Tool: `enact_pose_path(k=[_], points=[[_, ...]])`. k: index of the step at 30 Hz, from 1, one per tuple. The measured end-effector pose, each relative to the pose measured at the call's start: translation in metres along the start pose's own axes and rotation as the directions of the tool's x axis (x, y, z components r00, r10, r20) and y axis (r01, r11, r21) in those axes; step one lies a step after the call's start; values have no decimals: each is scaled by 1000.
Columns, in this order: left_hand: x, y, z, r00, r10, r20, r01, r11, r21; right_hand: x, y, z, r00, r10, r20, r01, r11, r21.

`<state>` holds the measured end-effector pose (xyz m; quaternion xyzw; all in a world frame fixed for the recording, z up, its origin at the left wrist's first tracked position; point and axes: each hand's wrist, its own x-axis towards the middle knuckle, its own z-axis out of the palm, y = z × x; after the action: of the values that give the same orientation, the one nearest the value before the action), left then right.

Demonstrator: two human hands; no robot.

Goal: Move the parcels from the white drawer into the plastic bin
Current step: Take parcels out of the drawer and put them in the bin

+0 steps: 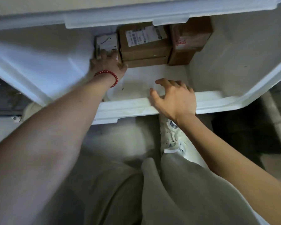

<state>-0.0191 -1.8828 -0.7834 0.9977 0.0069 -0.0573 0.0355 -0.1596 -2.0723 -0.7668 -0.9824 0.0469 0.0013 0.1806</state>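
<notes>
1. Fingers of the left hand: curled over the near end of the small white parcel and gripping it, with the thumb lying toward the foot of the carton beside it. Detail is blurred. Fingers of the right hand: spread apart, lightly bent and holding nothing, poised over the drawer's front rim. Contact with the rim cannot be told.
2. One white drawer: pulled out, with sloping side walls. All three parcels stand against its far wall, under an overhanging white lip. Bare floor runs from the parcels to the front rim, with more bare floor to the right of them.
3. One pair of pale trousers: below the front rim, in the foreground.
4. One large cardboard parcel: middle of the row, printed label on top. Its top edge is close under the lip.
5. One second cardboard parcel: right of the row, touching the large one, with a red-printed label on its face.
6. One small white parcel, as above: left of the row, just beside the large carton, with open floor on its left.
7. One pale shoe: below the drawer front.
8. One red bead bracelet: on the left wrist.
</notes>
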Motion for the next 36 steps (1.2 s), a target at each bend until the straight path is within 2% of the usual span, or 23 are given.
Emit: enact_pose_path(k=[5, 10, 17, 21, 25, 29, 36], points=[[1, 11, 11, 986, -154, -66, 147, 984, -96, -1, 1, 5, 998, -19, -58, 19, 1000, -8], [-10, 21, 6, 975, -210, -74, 192, 961, -196, -2, 0, 4, 997, -15, -80, 15, 1000, -10], [-46, 21, -15, 946, -304, -113, 241, 891, -385, -2, 1, -3, 996, -17, 86, 18, 1000, -12], [-75, 19, -34, 959, -259, -111, 188, 881, -435, -8, 1, -12, 987, -49, 153, 50, 999, -3], [-101, 14, -54, 968, -206, -145, 126, 894, -430, -21, -3, -26, 993, 35, 112, -54, 984, 168], [-150, 24, -83, 959, -148, -240, 22, 887, -461, -54, -5, -51, 995, 65, 73, -83, 955, 283], [-239, 55, -113, 979, -16, -201, -101, 825, -557, -109, -8, -95, 994, 105, 44, -114, 902, 417]])
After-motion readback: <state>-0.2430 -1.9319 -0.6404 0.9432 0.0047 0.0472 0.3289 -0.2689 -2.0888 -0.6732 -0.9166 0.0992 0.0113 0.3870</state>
